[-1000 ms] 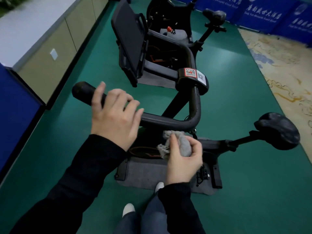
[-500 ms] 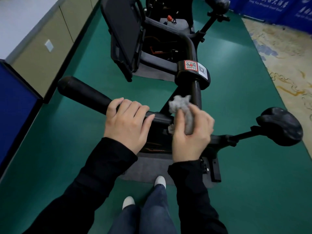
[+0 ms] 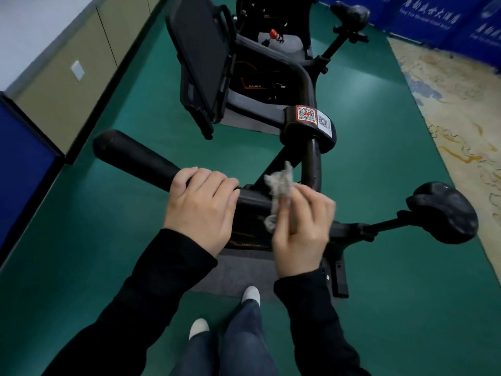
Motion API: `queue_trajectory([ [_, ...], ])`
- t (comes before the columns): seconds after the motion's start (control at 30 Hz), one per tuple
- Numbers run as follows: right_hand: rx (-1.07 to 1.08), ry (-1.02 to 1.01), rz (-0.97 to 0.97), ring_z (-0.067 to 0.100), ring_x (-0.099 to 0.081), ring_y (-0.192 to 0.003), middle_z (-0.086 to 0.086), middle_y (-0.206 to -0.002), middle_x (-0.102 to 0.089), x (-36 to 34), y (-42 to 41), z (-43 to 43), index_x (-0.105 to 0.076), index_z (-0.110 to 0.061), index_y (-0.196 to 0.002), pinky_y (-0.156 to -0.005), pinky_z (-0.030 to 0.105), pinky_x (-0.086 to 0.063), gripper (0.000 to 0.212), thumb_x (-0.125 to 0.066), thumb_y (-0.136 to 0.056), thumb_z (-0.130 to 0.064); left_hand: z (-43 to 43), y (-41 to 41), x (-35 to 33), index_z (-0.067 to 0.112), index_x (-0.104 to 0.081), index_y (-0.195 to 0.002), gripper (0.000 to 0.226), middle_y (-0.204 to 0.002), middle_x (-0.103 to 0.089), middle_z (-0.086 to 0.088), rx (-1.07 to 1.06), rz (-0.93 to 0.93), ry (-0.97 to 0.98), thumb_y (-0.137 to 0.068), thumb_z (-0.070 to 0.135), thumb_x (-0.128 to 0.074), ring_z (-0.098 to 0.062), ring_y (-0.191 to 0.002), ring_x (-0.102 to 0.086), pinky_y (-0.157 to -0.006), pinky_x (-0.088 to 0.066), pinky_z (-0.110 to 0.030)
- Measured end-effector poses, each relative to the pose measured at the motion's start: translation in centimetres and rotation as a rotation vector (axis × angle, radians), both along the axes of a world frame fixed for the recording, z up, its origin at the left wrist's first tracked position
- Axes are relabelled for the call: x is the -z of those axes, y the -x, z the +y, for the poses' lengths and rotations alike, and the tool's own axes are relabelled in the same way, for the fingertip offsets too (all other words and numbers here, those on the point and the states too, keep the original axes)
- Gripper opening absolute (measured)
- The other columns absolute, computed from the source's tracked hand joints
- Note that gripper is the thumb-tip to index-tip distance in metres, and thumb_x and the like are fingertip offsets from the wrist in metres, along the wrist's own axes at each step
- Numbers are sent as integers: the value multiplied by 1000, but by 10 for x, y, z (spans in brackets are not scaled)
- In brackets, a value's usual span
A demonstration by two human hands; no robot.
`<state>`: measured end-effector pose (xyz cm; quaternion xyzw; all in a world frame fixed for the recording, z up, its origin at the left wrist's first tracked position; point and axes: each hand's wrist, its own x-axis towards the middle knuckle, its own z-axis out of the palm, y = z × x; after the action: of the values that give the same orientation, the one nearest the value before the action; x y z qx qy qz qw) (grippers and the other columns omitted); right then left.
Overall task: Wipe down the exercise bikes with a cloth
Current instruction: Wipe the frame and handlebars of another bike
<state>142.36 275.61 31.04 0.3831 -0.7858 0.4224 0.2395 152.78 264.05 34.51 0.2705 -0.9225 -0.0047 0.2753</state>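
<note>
A black exercise bike stands in front of me, with its handlebar (image 3: pixel 135 156) running from the upper left down to the middle. My left hand (image 3: pixel 202 204) grips that bar, fingers curled over it. To its right, my right hand (image 3: pixel 301 226) holds a crumpled grey cloth (image 3: pixel 280 185) against the bend of the bar. The cloth sticks up above my fingers. The bike's black saddle (image 3: pixel 444 213) is at the right. Its screen (image 3: pixel 200 55) and a clamp with QR stickers (image 3: pixel 309 118) lie further off.
A second bike (image 3: pixel 273 28) with its saddle (image 3: pixel 351 13) stands behind on the green floor (image 3: pixel 108 240). Beige cabinets (image 3: pixel 67 85) run along the left, and blue banners (image 3: pixel 433 17) stand at the back right. A patterned carpet (image 3: pixel 461 104) lies to the right. My feet are on a grey mat (image 3: pixel 238 272).
My left hand came down and closed on the handlebar. My right hand rose with the cloth from below the bar up to its bend.
</note>
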Motion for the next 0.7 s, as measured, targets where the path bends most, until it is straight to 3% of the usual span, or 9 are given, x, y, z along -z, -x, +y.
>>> queue_trajectory([
  [0.1, 78, 73, -97, 22, -48, -100, 16, -105, -60, 0, -5, -4, -67, 2, -99, -85, 39, -47, 19, -55, -89, -7, 0, 0, 0, 14, -67, -93, 31, -87, -65, 1, -3, 8, -8, -96, 22, -38, -24, -86, -61, -95, -27, -33],
  [0.27, 9, 36, -86, 22, -47, -99, 17, -103, -60, -3, -2, 1, -67, 4, -99, -86, 36, -46, 18, -56, -86, -4, 0, -1, 0, 14, -66, -94, 31, -87, -65, 1, 5, 2, -1, -96, 23, -37, -24, -86, -60, -95, -27, -33],
  [0.4, 111, 70, -159, 20, -47, -97, 18, -101, -60, -10, 17, 11, -67, 6, -97, -85, 32, -46, 14, -60, -85, 2, 2, -1, -1, 14, -66, -92, 32, -85, -64, 1, -14, -1, 0, -97, 24, -37, -24, -85, -60, -96, -26, -33],
  [0.6, -75, 30, -102, 19, -49, -101, 16, -104, -61, -5, 20, 17, -66, 5, -99, -93, 21, -40, 16, -58, -84, 4, 8, 4, -3, 11, -69, -92, 32, -86, -67, -3, -62, 2, -6, -95, 31, -44, -25, -88, -61, -102, -25, -38],
  [0.7, 64, 164, -278, 28, -53, -101, 22, -104, -59, -5, 41, 14, -62, 9, -102, -94, 27, -43, 17, -56, -86, 5, 15, 9, -4, 9, -68, -99, 35, -90, -67, -4, -51, 26, -19, -93, 34, -44, -26, -92, -62, -105, -25, -41],
])
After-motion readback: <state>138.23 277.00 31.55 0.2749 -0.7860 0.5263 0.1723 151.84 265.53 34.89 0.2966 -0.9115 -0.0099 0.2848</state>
